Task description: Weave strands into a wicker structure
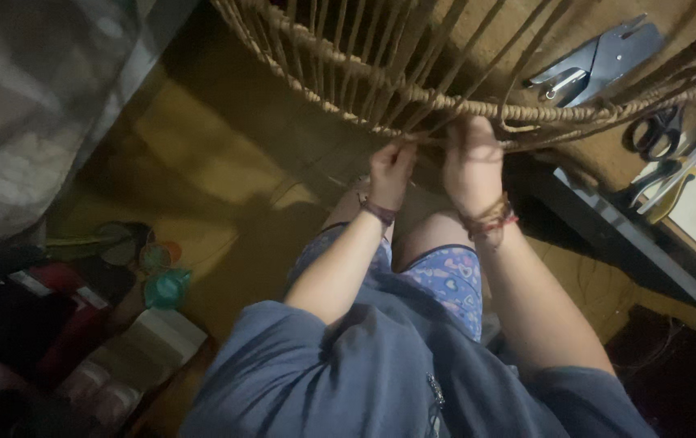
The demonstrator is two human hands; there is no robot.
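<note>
A round frame wrapped in tan rope (340, 61) hangs in front of me, with many cords strung across it. My left hand (391, 169) pinches a cord just under the rim. My right hand (471, 158) is closed on the wrapped rim and cords beside it. Both wrists wear thread bracelets. My knees in patterned shorts (445, 280) sit below the hands.
A staple gun (599, 58) lies on the brown table at upper right, with black scissors (658, 130) and yellow-handled pliers (672, 188) nearby. A patterned blanket (31, 105) is at left. Boxes, a teal cup (166, 288) and clutter cover the floor at lower left.
</note>
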